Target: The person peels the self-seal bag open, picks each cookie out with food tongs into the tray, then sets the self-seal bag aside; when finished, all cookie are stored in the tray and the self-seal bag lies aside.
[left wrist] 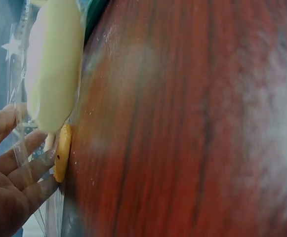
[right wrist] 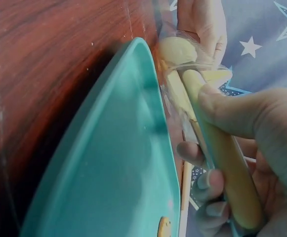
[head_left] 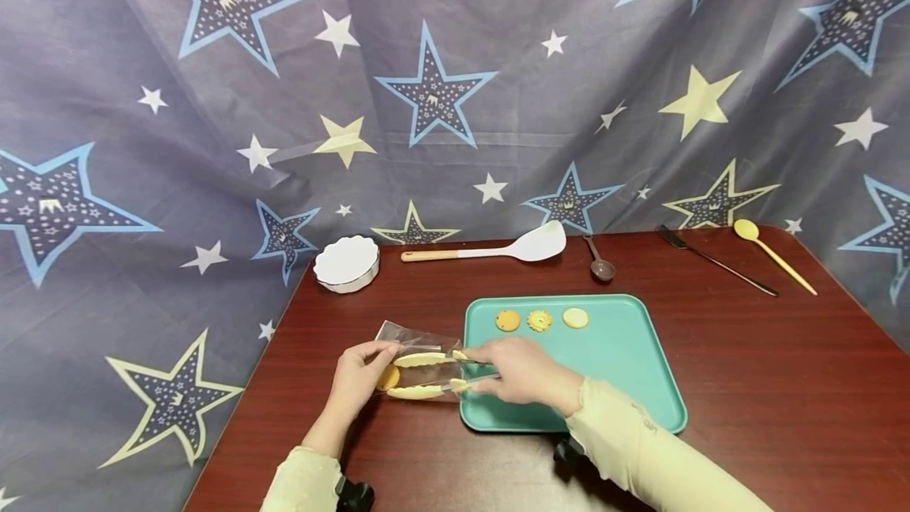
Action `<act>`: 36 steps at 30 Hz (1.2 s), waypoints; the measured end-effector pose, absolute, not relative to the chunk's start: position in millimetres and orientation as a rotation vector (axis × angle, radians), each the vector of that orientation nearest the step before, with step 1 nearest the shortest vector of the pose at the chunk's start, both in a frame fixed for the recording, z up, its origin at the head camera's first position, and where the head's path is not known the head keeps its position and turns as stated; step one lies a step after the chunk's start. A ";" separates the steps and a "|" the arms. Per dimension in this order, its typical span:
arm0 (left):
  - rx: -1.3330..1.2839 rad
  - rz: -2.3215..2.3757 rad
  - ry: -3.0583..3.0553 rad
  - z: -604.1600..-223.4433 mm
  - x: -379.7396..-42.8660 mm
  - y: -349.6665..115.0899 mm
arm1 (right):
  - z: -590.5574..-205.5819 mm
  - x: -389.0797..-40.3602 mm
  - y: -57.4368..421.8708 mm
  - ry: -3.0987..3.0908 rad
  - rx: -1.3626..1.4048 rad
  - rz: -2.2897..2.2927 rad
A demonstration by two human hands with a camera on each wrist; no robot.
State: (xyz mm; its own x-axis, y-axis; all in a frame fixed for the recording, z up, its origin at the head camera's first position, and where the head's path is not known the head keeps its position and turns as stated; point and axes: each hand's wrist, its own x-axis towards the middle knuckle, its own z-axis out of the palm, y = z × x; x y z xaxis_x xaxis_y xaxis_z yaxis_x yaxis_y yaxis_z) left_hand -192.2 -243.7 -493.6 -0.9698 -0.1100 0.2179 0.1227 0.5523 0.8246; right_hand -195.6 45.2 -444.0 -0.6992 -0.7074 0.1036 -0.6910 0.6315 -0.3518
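My left hand (head_left: pixel 355 376) pinches the closed end of a clear plastic bag (head_left: pixel 408 335) left of the tray. A round golden cookie (head_left: pixel 388 378) lies inside the bag at that end, beside the fingers; the left wrist view shows the cookie (left wrist: pixel 62 153) edge-on. My right hand (head_left: pixel 522 370), over the tray's left edge, grips a pair of tongs (head_left: pixel 419 359) with pale yellow tips and metal arms. Those tips are spread apart within the bag, close to the cookie. In the right wrist view, thumb and fingers wrap the yellow handle (right wrist: pixel 227 168).
The turquoise tray (head_left: pixel 604 393) carries a row of three cookies (head_left: pixel 508 320) along its far side. Behind stand a white fluted dish (head_left: pixel 347 263), a white spatula (head_left: pixel 536 244), a brown measuring spoon (head_left: pixel 602 269), a dark brush (head_left: pixel 718 261) and a yellow spoon (head_left: pixel 782 263). A star-patterned curtain (head_left: pixel 455 164) hangs behind.
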 end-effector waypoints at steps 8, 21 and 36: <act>0.007 -1.374 -2.562 -491.0 -190.4 -244.0 | -448.0 -195.4 27.8 2.823 -1.170 -0.489; 0.030 -1.384 -2.567 -491.5 -190.8 -245.6 | -451.1 -192.6 29.9 2.813 -1.171 -0.600; -0.002 -1.360 -2.578 -491.6 -191.6 -241.9 | -445.5 -186.5 77.7 2.861 -1.190 -0.717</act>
